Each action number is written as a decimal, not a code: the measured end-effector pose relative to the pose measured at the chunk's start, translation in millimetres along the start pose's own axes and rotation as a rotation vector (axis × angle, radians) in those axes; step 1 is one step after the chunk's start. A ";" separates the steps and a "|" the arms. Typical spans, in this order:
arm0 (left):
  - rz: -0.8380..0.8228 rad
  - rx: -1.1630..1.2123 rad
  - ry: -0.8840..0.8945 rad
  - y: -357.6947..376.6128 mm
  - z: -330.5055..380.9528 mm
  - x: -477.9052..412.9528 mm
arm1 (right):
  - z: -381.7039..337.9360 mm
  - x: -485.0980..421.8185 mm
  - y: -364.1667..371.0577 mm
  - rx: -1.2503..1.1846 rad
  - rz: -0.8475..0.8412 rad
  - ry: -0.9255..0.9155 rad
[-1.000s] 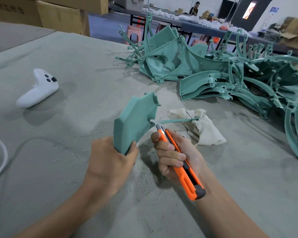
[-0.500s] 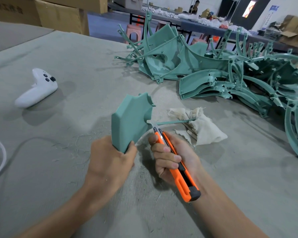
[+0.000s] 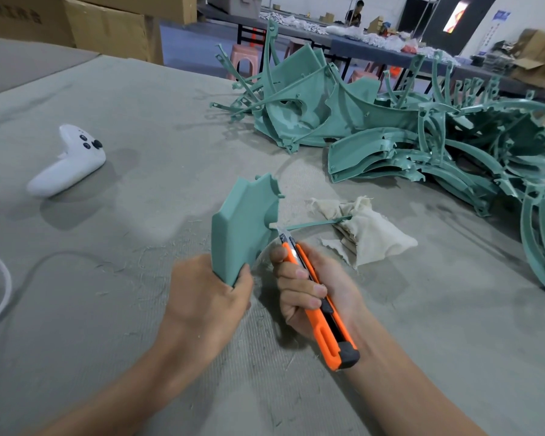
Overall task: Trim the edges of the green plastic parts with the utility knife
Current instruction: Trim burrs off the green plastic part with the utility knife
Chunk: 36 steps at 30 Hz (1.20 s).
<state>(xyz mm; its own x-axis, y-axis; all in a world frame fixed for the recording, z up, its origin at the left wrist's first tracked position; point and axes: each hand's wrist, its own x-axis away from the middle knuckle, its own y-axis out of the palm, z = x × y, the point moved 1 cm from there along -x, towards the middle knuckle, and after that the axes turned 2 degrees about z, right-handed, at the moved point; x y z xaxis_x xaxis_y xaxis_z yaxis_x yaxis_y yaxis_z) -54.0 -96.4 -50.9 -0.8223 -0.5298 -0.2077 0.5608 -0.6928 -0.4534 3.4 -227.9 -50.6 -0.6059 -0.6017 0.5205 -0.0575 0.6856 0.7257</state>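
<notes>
A factory workshop: heaped green plastic parts [image 3: 406, 143] (cardboard boxes [image 3: 107, 23] behind).

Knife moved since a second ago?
Yes, slightly: the knife has drifted left and toward the person, away from the cloth, its blade at the green part edge.

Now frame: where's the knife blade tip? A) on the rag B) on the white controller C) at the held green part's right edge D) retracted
C: the utility knife in the right hand has its blade out, meeting the right edge of the green part gripped by the left hand.
</notes>
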 end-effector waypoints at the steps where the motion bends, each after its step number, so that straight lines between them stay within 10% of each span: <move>1: 0.003 0.005 0.000 0.1 -0.4 0.0 | 0.0 -2.1 -0.9 -0.125 -0.040 0.059; 36: 0.002 -0.072 0.052 5.1 -4.2 -2.3 | 3.1 -0.6 4.9 -0.219 -0.155 0.073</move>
<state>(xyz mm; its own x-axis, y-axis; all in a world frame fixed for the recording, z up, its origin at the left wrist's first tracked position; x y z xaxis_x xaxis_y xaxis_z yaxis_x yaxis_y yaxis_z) -49.7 -96.6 -56.4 -0.8260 -0.5040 -0.2523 0.5557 -0.6537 -0.5137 1.0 -222.9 -48.8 -0.5438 -0.7260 0.4210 0.0325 0.4830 0.8750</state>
